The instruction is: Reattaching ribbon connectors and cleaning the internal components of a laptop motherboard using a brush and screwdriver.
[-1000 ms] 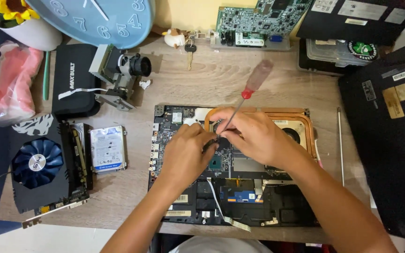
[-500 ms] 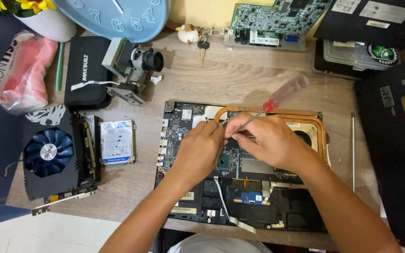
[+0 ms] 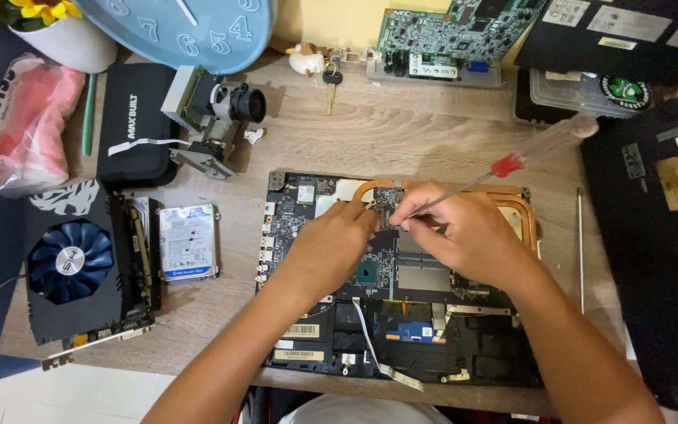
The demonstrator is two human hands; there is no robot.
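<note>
An opened laptop base [image 3: 300, 235] with its circuit board exposed lies on the wooden desk [image 3: 402, 133]. A copper heat pipe [image 3: 521, 206] loops across its upper right part. My right hand [image 3: 464, 235] grips a screwdriver [image 3: 539, 153] with a clear and red handle, its shaft slanting down-left to the board near the top middle. My left hand [image 3: 335, 243] rests on the board beside the tip, fingers pressing next to it. The exact spot under the tip is hidden by my fingers.
At left lie a graphics card with a blue fan [image 3: 72, 263], a silver hard drive [image 3: 188, 242], a black pouch [image 3: 131, 122] and a small camera-like part [image 3: 217, 114]. A green circuit board [image 3: 449, 35], keys [image 3: 331, 78], black laptop covers [image 3: 661, 204] and a thin rod [image 3: 580, 243] surround the work.
The screwdriver handle has swung to the right and lower, so the shaft lies flatter. Both hands stay on the board near the heat pipe. The view has shifted slightly.
</note>
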